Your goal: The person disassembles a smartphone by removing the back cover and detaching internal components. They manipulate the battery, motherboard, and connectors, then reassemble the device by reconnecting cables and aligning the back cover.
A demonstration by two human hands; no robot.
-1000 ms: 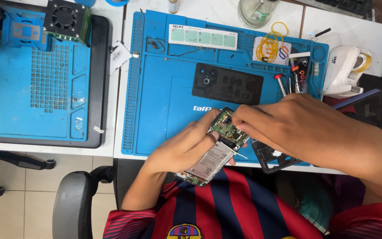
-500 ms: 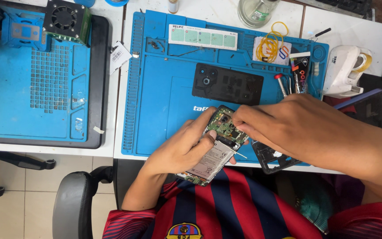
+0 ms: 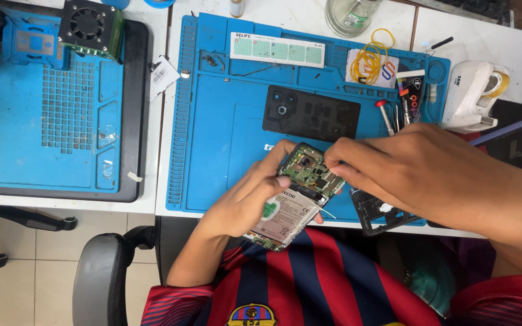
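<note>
Below, left hand [image 3: 243, 202] cradling opened phone [image 3: 294, 199] — right hand [image 3: 406, 172] pinching board

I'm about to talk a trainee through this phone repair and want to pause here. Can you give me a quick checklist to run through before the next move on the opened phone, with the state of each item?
1. Phone supported: ok. The left hand holds the opened phone from below, over the table edge.
2. Circuit board exposed: ok. The green board and the battery show.
3. Working hand in place: ok. The right hand has its fingertips at the board's upper edge.
4. Tool in that grip: cannot tell; the fingers hide it.
5. Removed back cover out of the way: ok. It lies flat on the blue mat, at.
6. Loose screws accounted for: cannot tell, too small to see.
</note>
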